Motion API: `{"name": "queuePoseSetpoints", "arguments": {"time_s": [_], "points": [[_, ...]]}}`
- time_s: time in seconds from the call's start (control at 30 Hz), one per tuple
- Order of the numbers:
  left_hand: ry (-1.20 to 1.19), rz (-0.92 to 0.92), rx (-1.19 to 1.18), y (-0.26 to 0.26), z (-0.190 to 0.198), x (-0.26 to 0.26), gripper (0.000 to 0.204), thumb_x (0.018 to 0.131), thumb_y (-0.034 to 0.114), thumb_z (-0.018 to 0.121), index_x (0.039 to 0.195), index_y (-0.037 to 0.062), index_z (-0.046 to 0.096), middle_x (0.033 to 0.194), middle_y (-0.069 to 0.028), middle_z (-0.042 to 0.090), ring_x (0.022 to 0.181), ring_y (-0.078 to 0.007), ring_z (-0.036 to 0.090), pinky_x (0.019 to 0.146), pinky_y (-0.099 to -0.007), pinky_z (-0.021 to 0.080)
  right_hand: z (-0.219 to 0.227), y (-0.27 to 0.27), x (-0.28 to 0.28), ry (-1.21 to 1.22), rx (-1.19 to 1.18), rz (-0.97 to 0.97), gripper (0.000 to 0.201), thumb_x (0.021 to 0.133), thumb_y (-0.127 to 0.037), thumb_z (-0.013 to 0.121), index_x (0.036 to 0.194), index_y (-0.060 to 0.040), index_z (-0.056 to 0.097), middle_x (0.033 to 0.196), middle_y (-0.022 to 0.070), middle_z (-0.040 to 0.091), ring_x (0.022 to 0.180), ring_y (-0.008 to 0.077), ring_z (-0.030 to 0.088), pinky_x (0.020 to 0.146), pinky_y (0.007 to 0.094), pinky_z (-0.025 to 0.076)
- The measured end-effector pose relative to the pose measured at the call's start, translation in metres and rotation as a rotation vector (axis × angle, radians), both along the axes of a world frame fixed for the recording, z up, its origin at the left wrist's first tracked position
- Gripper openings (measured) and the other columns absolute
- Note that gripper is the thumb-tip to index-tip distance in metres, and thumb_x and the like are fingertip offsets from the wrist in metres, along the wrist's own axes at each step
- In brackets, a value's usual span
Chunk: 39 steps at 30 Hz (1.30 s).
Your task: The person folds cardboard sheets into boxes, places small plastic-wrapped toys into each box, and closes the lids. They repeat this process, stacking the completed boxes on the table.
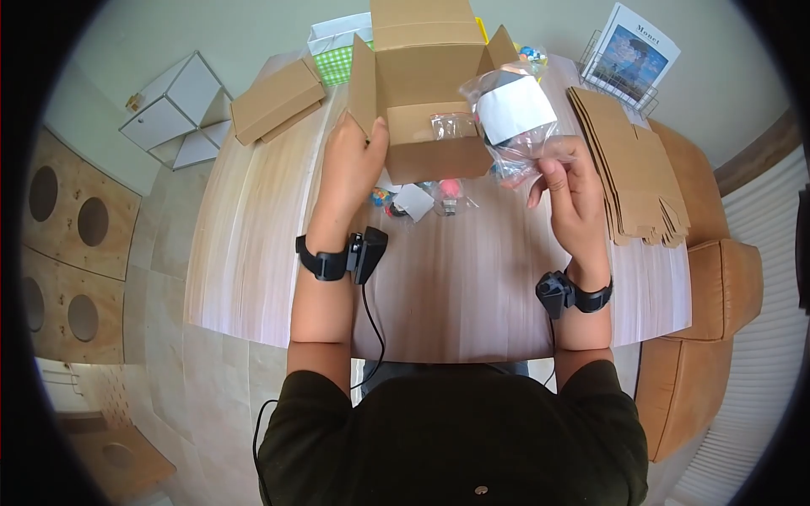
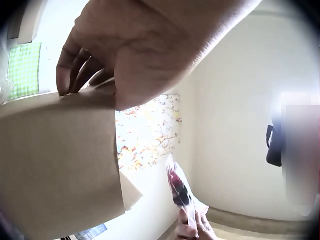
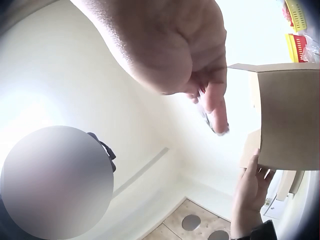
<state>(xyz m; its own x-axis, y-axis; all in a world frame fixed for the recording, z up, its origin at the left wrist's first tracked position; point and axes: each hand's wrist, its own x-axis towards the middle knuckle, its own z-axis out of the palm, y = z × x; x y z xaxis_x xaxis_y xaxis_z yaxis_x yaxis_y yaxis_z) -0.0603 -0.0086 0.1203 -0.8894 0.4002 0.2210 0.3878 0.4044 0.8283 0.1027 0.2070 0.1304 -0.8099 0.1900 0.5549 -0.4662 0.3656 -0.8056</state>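
Note:
An open cardboard box [image 1: 439,160] stands on the table with its flaps up. My left hand [image 1: 350,164] grips it at the left side, thumb near the front corner; in the left wrist view the fingers bend over the top edge of the cardboard [image 2: 60,160]. To the right of the box, my right hand [image 1: 578,198] pinches a clear plastic bag [image 1: 516,110] by its lower end. A white paper and dark and reddish contents show through the bag. Inside the box lies a clear plastic packet [image 1: 453,126].
Small bagged items [image 1: 413,202] lie in front of the box. A stack of flattened cardboard [image 1: 629,169] and a wire rack with a book [image 1: 634,51] stand right. Left are another cardboard box [image 1: 278,101] and a green checked basket [image 1: 333,63]. Yellow baskets [image 3: 298,15] sit behind.

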Motion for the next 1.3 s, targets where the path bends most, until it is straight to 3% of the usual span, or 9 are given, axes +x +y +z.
{"name": "queuePoseSetpoints", "arguments": {"time_s": [0.07, 0.23, 0.37, 0.47, 0.6, 0.73, 0.9, 1.03, 1.3], "points": [[0.357, 0.008, -0.094, 0.002, -0.003, 0.013, 0.049, 0.089, 0.01, 0.054, 0.135, -0.0027, 0.041, 0.121, -0.0265, 0.054, 0.108, -0.0404, 0.056, 0.09, -0.0434, 0.046, -0.004, -0.001, -0.001, 0.03, 0.15, -0.068, 0.011, 0.101, -0.01, 0.046, 0.105, -0.0035, 0.053, 0.076, 0.0055, 0.061, 0.06, 0.0119, 0.06, 0.054, 0.0258, 0.046], [0.391, -0.068, -0.007, 0.004, 0.016, 0.049, 0.053, 0.086, 0.005, 0.052, 0.138, -0.0011, 0.039, 0.124, -0.025, 0.053, 0.109, -0.0434, 0.055, 0.092, -0.0446, 0.046, -0.002, -0.003, 0.0, -0.078, 0.317, -0.155, 0.017, 0.095, -0.002, 0.051, 0.111, -0.004, 0.055, 0.081, 0.0145, 0.063, 0.062, 0.0247, 0.062, 0.058, 0.0316, 0.049], [0.369, -0.086, -0.037, 0.003, 0.016, 0.052, 0.059, 0.086, 0.004, 0.051, 0.142, 0.0005, 0.034, 0.129, -0.0242, 0.051, 0.113, -0.0427, 0.054, 0.093, -0.0441, 0.046, 0.002, -0.005, -0.004, 0.086, 0.324, -0.115, 0.032, 0.093, 0.002, 0.053, 0.125, -0.0033, 0.055, 0.096, 0.0141, 0.067, 0.083, 0.0225, 0.068, 0.07, 0.0314, 0.054], [0.361, -0.08, -0.132, 0.002, 0.016, 0.052, 0.062, 0.086, 0.003, 0.05, 0.145, 0.0017, 0.031, 0.133, -0.0238, 0.049, 0.115, -0.0421, 0.054, 0.094, -0.0438, 0.047, 0.003, 0.009, -0.001, 0.284, 0.332, -0.223, 0.021, 0.097, 0.0, 0.047, 0.116, 0.0015, 0.055, 0.117, 0.0161, 0.064, 0.091, 0.0166, 0.066, 0.063, 0.024, 0.052], [0.338, -0.124, -0.174, 0.004, 0.017, 0.054, 0.065, 0.086, 0.001, 0.049, 0.147, 0.0048, 0.028, 0.139, -0.0238, 0.044, 0.117, -0.0412, 0.053, 0.094, -0.0432, 0.047, -0.01, 0.027, -0.016, 0.453, 0.017, -0.482, 0.022, 0.097, -0.003, 0.048, 0.117, -0.0003, 0.057, 0.105, 0.0079, 0.068, 0.093, 0.015, 0.064, 0.073, 0.0269, 0.052], [0.387, -0.251, -0.224, 0.006, 0.018, 0.056, 0.07, 0.086, 0.005, 0.057, 0.149, 0.0133, 0.029, 0.147, -0.0227, 0.035, 0.125, -0.0427, 0.046, 0.099, -0.0437, 0.045, -0.029, 0.044, -0.037, 0.194, -0.1, -0.361, 0.028, 0.098, -0.014, 0.052, 0.125, -0.0036, 0.052, 0.124, 0.0102, 0.058, 0.112, 0.0163, 0.054, 0.089, 0.0307, 0.046], [0.352, -0.381, -0.303, 0.005, 0.019, 0.059, 0.064, 0.087, 0.018, 0.067, 0.145, 0.0186, 0.041, 0.152, -0.0193, 0.03, 0.133, -0.0417, 0.038, 0.105, -0.0438, 0.039, -0.039, 0.032, -0.043, -0.13, -0.181, -0.148, 0.073, 0.09, -0.016, 0.066, 0.148, -0.0056, 0.024, 0.145, 0.0209, 0.037, 0.139, 0.026, 0.033, 0.112, 0.0359, 0.028], [0.35, -0.393, -0.289, 0.006, 0.018, 0.056, 0.047, 0.091, 0.014, 0.062, 0.137, 0.0159, 0.053, 0.152, -0.0152, 0.032, 0.136, -0.0375, 0.037, 0.108, -0.0423, 0.036, -0.048, 0.032, -0.049, -0.121, -0.263, -0.057, 0.092, 0.082, 0.003, 0.068, 0.154, -0.007, 0.011, 0.157, 0.0224, 0.018, 0.147, 0.0282, 0.015, 0.117, 0.0357, 0.017], [0.409, -0.417, -0.211, 0.007, 0.009, 0.037, 0.035, 0.093, 0.008, 0.053, 0.127, 0.0112, 0.061, 0.143, -0.0141, 0.043, 0.134, -0.0371, 0.037, 0.109, -0.0417, 0.033, -0.043, 0.032, -0.054, -0.075, -0.341, 0.03, 0.097, 0.078, 0.01, 0.064, 0.155, -0.0112, 0.009, 0.157, 0.0196, 0.019, 0.147, 0.0256, 0.016, 0.116, 0.0341, 0.021]]}}
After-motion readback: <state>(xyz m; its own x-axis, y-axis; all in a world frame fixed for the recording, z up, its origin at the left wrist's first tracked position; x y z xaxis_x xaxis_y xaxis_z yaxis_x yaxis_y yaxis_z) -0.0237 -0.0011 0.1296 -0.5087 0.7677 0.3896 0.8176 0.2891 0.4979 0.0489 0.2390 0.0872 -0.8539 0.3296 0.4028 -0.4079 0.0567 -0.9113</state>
